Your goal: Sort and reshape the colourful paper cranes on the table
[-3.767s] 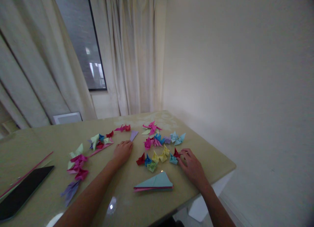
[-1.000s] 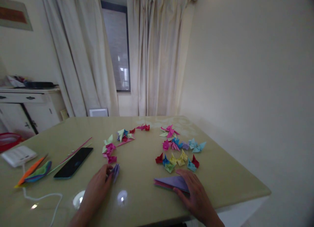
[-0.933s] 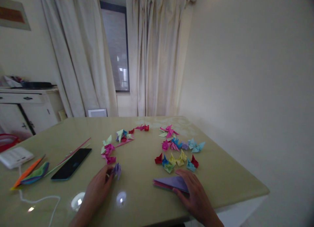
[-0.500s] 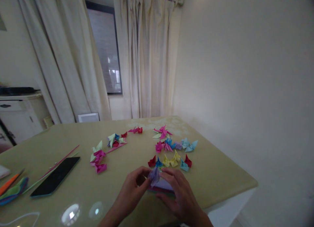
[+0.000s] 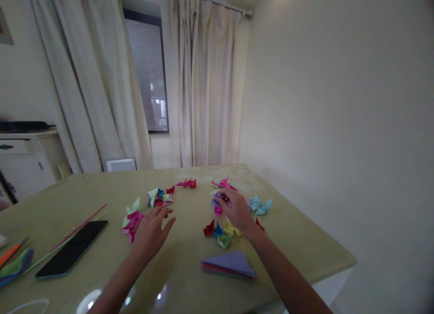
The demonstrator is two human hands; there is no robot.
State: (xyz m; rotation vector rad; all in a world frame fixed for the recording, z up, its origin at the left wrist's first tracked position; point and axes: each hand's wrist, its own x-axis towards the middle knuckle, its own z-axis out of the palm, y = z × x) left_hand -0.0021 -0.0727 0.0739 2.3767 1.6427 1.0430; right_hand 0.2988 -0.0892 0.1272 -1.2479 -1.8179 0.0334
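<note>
My right hand (image 5: 234, 209) pinches a small purple origami piece (image 5: 216, 199) over the right-hand group of folded paper figures, just above a magenta piece (image 5: 218, 210). My left hand (image 5: 152, 228) is open, fingers spread, beside the left group's magenta origami (image 5: 134, 221); nothing is in it. Nearer me lies a stack of folded paper with a purple sheet on top (image 5: 230, 262). Between the stack and my right hand sit a red piece (image 5: 209, 228), a green piece (image 5: 224, 240) and a yellow piece (image 5: 232, 228), partly behind my wrist.
Light blue origami (image 5: 260, 205) lies right of my right hand, and pink origami (image 5: 224, 183) behind it. A black phone (image 5: 72, 249) rests at left, by thin pink and green strips. Orange-handled scissors (image 5: 11, 254) lie farther left. A wall borders the table's right side.
My right hand has carried the purple piece forward to the right-hand figures. My left hand has let go of it and moved left. The paper stack now lies uncovered.
</note>
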